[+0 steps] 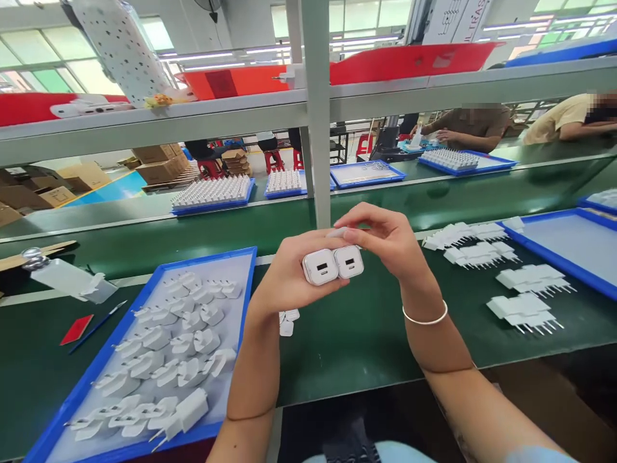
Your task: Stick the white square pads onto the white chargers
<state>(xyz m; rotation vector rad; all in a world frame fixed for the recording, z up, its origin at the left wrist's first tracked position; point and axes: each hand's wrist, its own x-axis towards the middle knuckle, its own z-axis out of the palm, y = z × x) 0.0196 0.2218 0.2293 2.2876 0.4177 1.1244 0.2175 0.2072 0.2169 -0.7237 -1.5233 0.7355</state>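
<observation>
Above the green bench [366,334] our left hand [289,276] clasped two white square chargers [332,264], slot faces toward us, while our right hand [385,241] pinched their top edge, more lying in the blue tray [248,283] beyond.

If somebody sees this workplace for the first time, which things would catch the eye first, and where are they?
In the centre, the left hand holds two white chargers side by side above the green bench, while the right hand touches them from above. At lower left, a blue tray is full of loose white chargers. On the right, neat rows of chargers lie on the bench beside another blue tray.
</observation>
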